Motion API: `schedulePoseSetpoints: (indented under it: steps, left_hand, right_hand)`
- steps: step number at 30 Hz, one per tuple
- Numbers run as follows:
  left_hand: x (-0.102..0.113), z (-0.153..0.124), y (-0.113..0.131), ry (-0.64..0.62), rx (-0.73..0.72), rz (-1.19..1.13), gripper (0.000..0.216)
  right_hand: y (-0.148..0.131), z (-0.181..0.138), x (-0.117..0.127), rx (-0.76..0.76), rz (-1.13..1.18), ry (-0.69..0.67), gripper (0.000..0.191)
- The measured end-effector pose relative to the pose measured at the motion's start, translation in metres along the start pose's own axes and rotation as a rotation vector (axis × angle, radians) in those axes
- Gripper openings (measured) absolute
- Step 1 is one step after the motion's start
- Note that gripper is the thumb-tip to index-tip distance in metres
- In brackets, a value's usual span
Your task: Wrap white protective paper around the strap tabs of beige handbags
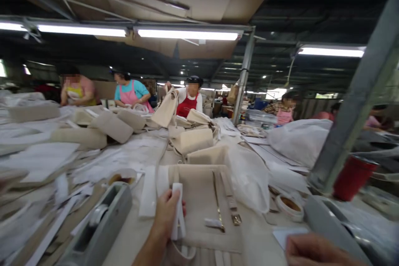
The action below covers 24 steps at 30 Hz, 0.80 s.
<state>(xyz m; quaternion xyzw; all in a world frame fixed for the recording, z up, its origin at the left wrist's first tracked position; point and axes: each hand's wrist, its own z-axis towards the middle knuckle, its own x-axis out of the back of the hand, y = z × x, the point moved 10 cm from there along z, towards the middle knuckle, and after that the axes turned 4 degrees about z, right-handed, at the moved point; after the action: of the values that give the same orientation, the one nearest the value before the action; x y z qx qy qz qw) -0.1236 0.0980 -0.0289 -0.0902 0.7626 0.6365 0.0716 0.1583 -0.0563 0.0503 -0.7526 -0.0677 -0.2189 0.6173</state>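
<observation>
My left hand (166,214) is closed, thumb on top, around a folded white strip (177,226). Beneath it lies a flat beige bag panel (198,191) with a brass-toothed zipper (218,203) and a small white tab (212,223) by the zipper's lower end. A metal buckle (236,219) rests beside the panel's right edge. At the lower right my right hand (311,250) has its fingers curled, partly cut off by the frame. A white paper piece (285,235) shows just behind those fingers; whether they grip it or anything else, I cannot tell.
Grey tape dispensers stand left (99,226) and right (333,228). A glue pot (290,207) is near the right one. Beige bags (196,141) and a plastic bag (249,174) lie beyond. A metal post (352,95) rises at right. Several people work across the table.
</observation>
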Motion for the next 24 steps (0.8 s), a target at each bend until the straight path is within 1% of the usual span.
schedulePoseSetpoints:
  steps: [3,5,6,7,9,11,15,18,22,24]
  left_hand:
    - [0.003,0.003,-0.008,-0.011,-0.013,-0.003,0.021]
    - [0.002,0.004,-0.010,-0.031,-0.035,0.012,0.023]
    - [0.001,0.005,-0.009,-0.042,-0.056,0.024,0.025]
    - [0.000,0.006,-0.008,-0.053,-0.080,0.038,0.029]
    - [-0.001,0.009,-0.005,-0.071,-0.126,0.065,0.036]
    - [-0.001,0.011,-0.006,-0.072,-0.134,0.081,0.041]
    - [0.001,0.012,-0.010,-0.051,-0.083,0.106,0.037]
    - [0.000,0.012,-0.012,-0.050,-0.065,0.137,0.033]
    - [-0.002,0.011,-0.006,-0.063,-0.122,0.163,0.028]
    - [-0.002,0.009,-0.004,-0.069,-0.133,0.149,0.030]
  right_hand:
    - [-0.067,0.018,-0.094,0.074,0.085,-0.496,0.024]
    - [-0.108,0.038,-0.138,0.163,0.112,-0.613,0.021]
    - [-0.121,0.050,-0.157,0.190,0.117,-0.638,0.020]
    - [-0.128,0.062,-0.173,0.207,0.103,-0.655,0.019]
    - [-0.128,0.085,-0.196,0.207,0.054,-0.660,0.016]
    - [-0.116,0.105,-0.208,0.183,-0.004,-0.646,0.014]
    - [-0.094,0.129,-0.211,0.122,-0.057,-0.613,0.011]
    - [-0.090,0.136,-0.210,0.099,-0.100,-0.579,0.011]
    - [-0.093,0.138,-0.210,0.094,-0.136,-0.524,0.015]
    - [-0.092,0.138,-0.209,0.091,-0.139,-0.505,0.017]
